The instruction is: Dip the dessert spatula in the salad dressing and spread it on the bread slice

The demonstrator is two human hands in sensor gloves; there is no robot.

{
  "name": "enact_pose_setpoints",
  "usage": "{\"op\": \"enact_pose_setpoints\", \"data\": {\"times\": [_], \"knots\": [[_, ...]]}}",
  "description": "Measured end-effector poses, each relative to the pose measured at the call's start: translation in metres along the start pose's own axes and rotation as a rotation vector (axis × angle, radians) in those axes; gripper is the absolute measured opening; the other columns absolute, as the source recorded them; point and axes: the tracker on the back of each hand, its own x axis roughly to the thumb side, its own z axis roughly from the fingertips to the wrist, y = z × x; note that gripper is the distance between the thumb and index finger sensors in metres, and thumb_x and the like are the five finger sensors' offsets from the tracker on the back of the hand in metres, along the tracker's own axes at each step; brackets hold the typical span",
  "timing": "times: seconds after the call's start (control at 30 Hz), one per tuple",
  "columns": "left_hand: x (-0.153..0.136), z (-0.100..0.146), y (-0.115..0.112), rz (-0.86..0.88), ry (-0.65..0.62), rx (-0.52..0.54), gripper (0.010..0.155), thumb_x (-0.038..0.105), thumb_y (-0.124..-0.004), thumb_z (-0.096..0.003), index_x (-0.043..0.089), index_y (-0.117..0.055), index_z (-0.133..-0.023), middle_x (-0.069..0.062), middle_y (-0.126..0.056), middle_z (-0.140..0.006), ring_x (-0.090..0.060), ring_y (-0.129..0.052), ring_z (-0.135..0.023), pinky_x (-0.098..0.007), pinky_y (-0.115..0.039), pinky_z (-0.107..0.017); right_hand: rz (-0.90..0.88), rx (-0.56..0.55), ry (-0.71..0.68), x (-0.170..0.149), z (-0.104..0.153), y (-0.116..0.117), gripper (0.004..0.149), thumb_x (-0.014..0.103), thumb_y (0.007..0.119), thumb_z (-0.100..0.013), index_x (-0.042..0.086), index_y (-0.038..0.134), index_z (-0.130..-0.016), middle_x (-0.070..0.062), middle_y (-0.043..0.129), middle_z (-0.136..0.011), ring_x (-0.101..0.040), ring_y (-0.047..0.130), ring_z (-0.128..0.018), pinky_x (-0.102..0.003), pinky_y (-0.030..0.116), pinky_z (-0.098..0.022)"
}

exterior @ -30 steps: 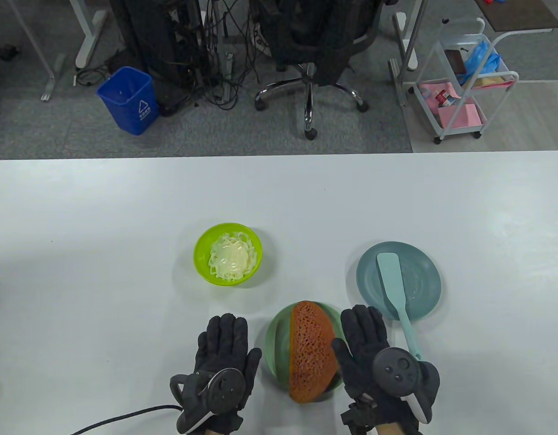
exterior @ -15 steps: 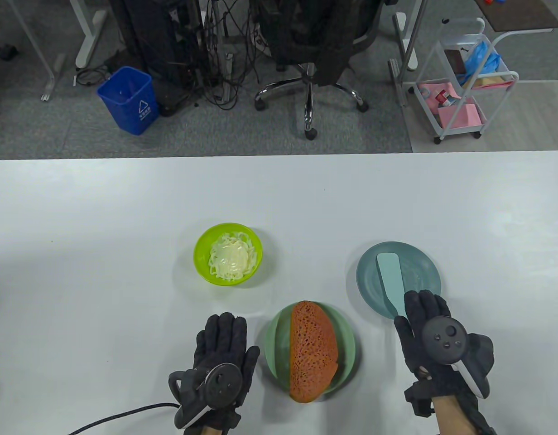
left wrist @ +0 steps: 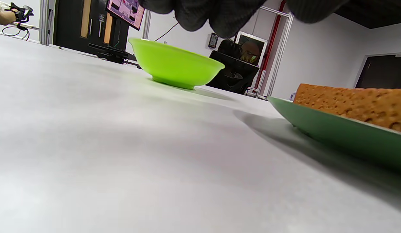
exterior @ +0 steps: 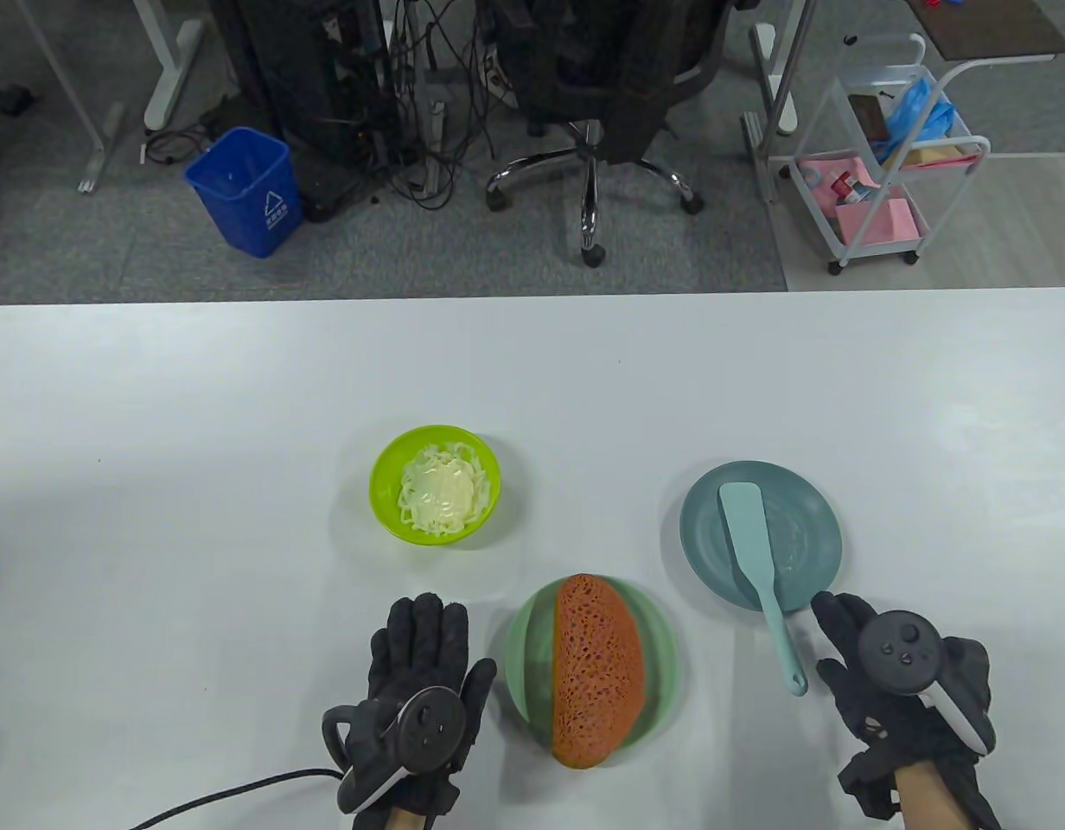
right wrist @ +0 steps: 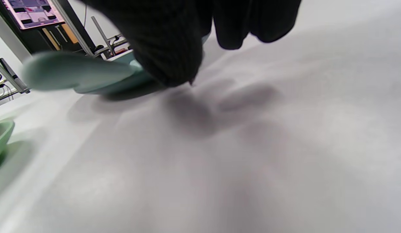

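Observation:
A pale teal dessert spatula [exterior: 757,553] lies with its blade on a blue-grey plate [exterior: 809,536] and its handle sticking out over the table towards me. My right hand [exterior: 887,674] sits just right of the handle's end, apart from it and holding nothing. A lime green bowl [exterior: 385,493] holds white salad dressing [exterior: 439,494]; the bowl also shows in the left wrist view [left wrist: 174,66]. The brown bread slice [exterior: 595,670] lies on a green plate [exterior: 526,657], also seen in the left wrist view [left wrist: 352,103]. My left hand [exterior: 416,683] rests flat on the table left of that plate.
The white table [exterior: 195,432] stretches wide around the three dishes. A black cable [exterior: 230,791] runs from my left hand to the front edge. Beyond the far edge stand a blue bin [exterior: 247,190], an office chair [exterior: 593,104] and a white cart [exterior: 887,156].
My right hand moved from beside the bread plate to the right, passed over the spatula's handle, and now sits to the right of the handle's end. My left hand has barely moved.

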Motion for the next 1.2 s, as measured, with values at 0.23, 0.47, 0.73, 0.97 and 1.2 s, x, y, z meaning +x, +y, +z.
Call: {"op": "enact_pose_setpoints", "data": {"times": [0.23,0.47,0.73,0.97,1.2], "knots": [[-0.001,0.0,0.001,-0.005,0.01,-0.009,0.071,0.058,-0.056,-0.0596,0.015,-0.055,-0.116,-0.019,-0.041,-0.12,-0.048,-0.04,-0.11,-0.06,-0.039,-0.076,0.073,-0.023,-0.13,0.014,-0.003,0.012,0.088,0.014,0.1,-0.047,0.043,0.042,-0.106,0.001,0.038,-0.116,-0.033,0.066,-0.104,-0.054,0.06,-0.077],[-0.001,-0.001,0.0,-0.024,0.024,-0.015,0.072,0.058,-0.056,-0.0596,0.013,-0.054,-0.116,-0.019,-0.04,-0.121,-0.048,-0.037,-0.11,-0.06,-0.037,-0.076,0.075,0.026,-0.202,0.022,-0.008,0.019,0.085,0.012,0.098,-0.048,0.049,0.045,-0.104,0.003,0.032,-0.117,-0.033,0.068,-0.098,-0.052,0.064,-0.074],[-0.002,-0.002,0.0,-0.015,0.031,-0.019,0.073,0.058,-0.056,-0.0596,0.013,-0.054,-0.116,-0.019,-0.039,-0.121,-0.048,-0.036,-0.11,-0.06,-0.036,-0.076,0.079,0.049,-0.285,0.035,-0.013,0.025,0.067,0.012,0.094,-0.05,0.042,0.062,-0.1,0.0,0.033,-0.116,-0.032,0.072,-0.095,-0.049,0.067,-0.072],[-0.003,-0.002,-0.001,-0.008,0.029,-0.017,0.073,0.059,-0.056,-0.0595,0.012,-0.054,-0.116,-0.019,-0.039,-0.121,-0.048,-0.036,-0.11,-0.06,-0.036,-0.076,0.013,0.028,-0.321,0.035,-0.016,0.025,0.053,0.015,0.092,-0.051,0.035,0.069,-0.094,-0.001,0.039,-0.116,-0.034,0.072,-0.098,-0.043,0.071,-0.075],[-0.004,-0.002,-0.001,-0.001,0.023,-0.011,0.073,0.059,-0.056,-0.0594,0.013,-0.055,-0.116,-0.019,-0.039,-0.121,-0.048,-0.036,-0.11,-0.06,-0.036,-0.076,-0.114,-0.069,-0.334,0.026,-0.012,0.017,0.046,0.021,0.092,-0.051,0.035,0.073,-0.09,0.003,0.055,-0.113,-0.036,0.076,-0.096,-0.041,0.074,-0.075]]}}
